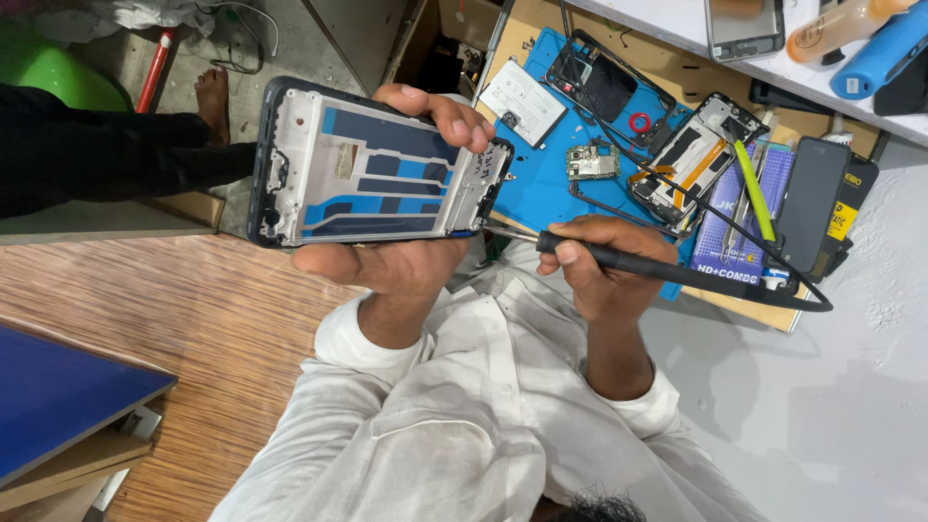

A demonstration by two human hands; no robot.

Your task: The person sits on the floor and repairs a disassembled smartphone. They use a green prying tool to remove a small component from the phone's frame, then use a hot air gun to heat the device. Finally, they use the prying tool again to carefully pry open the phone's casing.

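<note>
My left hand (387, 261) holds up a phone middle frame (372, 169), dark-rimmed with a white and blue inner face, thumb under its lower edge and fingers curled over the top right. My right hand (609, 261) grips a black pen-shaped tool (657, 271) with a cable running off to the right. The tool's thin metal tip (498, 230) touches the frame's lower right corner.
A blue work mat (541, 159) carries a white battery (522, 101), a small circuit board (592, 162), opened phone bodies (609, 82) and a green prying tool (756, 193). A dark phone (812, 198) lies at the right. Another person's leg and bare foot (213, 97) are at upper left.
</note>
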